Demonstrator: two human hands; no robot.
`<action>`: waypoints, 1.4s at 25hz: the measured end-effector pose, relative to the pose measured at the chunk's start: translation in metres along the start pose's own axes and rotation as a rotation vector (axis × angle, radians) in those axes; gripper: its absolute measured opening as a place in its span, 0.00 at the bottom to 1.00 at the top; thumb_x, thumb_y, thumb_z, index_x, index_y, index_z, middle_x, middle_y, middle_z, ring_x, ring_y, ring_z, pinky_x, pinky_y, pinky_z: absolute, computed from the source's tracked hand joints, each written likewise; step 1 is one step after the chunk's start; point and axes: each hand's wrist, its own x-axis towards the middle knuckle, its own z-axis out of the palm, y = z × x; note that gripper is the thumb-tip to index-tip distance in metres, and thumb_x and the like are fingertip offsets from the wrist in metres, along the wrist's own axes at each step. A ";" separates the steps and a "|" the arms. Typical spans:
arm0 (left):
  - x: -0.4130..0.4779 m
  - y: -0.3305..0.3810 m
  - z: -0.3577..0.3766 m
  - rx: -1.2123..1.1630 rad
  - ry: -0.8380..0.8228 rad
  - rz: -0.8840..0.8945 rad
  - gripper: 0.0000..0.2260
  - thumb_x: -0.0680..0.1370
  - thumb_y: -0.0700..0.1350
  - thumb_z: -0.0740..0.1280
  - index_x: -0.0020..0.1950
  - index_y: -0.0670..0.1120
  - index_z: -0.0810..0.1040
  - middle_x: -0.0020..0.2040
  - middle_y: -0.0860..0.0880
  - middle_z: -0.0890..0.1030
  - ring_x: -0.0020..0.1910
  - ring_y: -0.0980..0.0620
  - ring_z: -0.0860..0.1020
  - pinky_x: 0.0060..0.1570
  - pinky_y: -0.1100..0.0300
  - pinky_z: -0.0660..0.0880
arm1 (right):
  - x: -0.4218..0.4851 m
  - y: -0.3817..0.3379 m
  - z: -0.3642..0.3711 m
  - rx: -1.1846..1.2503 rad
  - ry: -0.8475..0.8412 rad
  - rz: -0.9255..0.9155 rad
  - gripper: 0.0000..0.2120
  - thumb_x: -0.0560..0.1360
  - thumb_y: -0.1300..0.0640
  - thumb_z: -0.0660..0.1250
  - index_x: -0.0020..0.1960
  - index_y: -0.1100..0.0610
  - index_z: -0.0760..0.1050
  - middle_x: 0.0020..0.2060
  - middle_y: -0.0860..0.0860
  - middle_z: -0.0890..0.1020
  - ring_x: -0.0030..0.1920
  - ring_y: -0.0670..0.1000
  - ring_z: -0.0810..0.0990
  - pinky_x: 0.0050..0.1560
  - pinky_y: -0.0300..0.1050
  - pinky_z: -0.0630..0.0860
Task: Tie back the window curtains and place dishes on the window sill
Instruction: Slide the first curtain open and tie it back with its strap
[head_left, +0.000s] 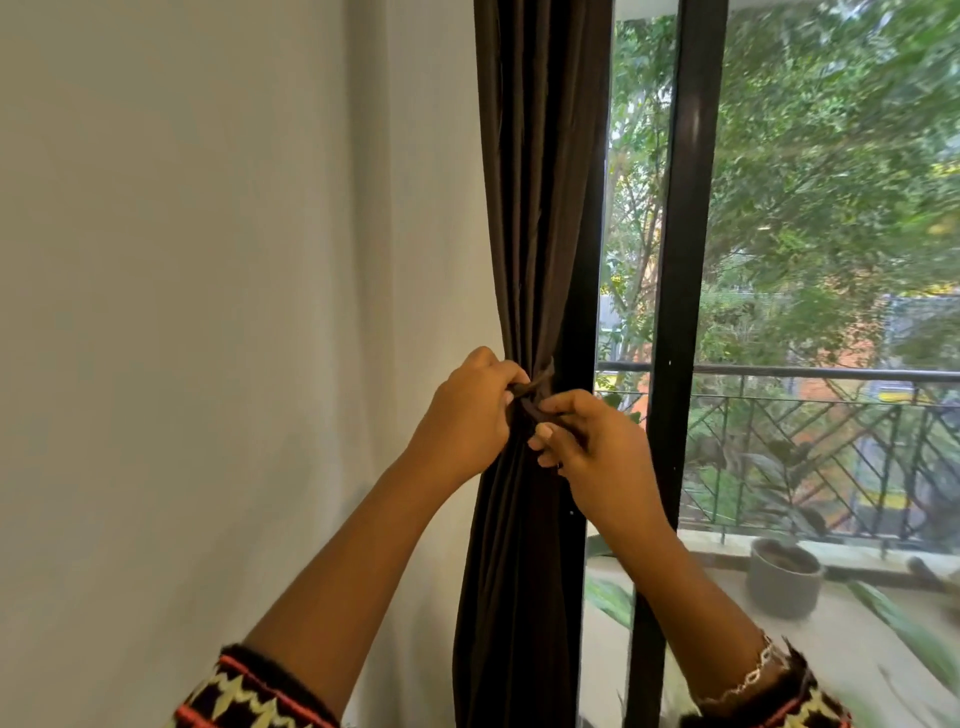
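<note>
A dark brown curtain (540, 182) hangs gathered into a narrow bundle between the white wall and the window. It is cinched at mid height by a matching brown tie-back strap (537, 387). My left hand (467, 410) pinches one end of the strap at the left of the bundle. My right hand (592, 447) pinches the other end just to the right, thumb and fingers curled round it. The two hands nearly touch in front of the curtain. No dishes or window sill are in view.
A black window frame post (680, 260) stands right of the curtain. Through the glass I see trees, a metal balcony railing (810, 447) and a grey plant pot (782, 577) on the balcony floor. The plain white wall (234, 286) fills the left side.
</note>
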 end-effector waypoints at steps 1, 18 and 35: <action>-0.001 -0.003 0.002 -0.013 0.017 0.000 0.11 0.79 0.37 0.59 0.58 0.43 0.76 0.54 0.45 0.74 0.48 0.51 0.74 0.48 0.65 0.70 | 0.000 0.000 -0.002 -0.136 0.056 -0.081 0.07 0.75 0.64 0.64 0.52 0.58 0.78 0.37 0.50 0.82 0.36 0.47 0.80 0.38 0.36 0.76; 0.000 -0.018 0.006 -0.088 0.081 0.002 0.10 0.79 0.39 0.59 0.58 0.41 0.75 0.53 0.46 0.74 0.44 0.57 0.70 0.41 0.74 0.66 | 0.060 0.016 0.019 -0.376 0.375 -0.767 0.07 0.68 0.70 0.68 0.45 0.66 0.81 0.42 0.59 0.81 0.45 0.56 0.76 0.44 0.40 0.72; -0.010 0.001 0.005 0.002 0.112 0.036 0.10 0.76 0.35 0.62 0.57 0.42 0.71 0.53 0.44 0.75 0.44 0.53 0.72 0.44 0.65 0.69 | 0.045 0.004 0.015 -0.616 0.131 -0.477 0.12 0.67 0.65 0.56 0.39 0.67 0.78 0.45 0.60 0.76 0.48 0.61 0.72 0.45 0.55 0.71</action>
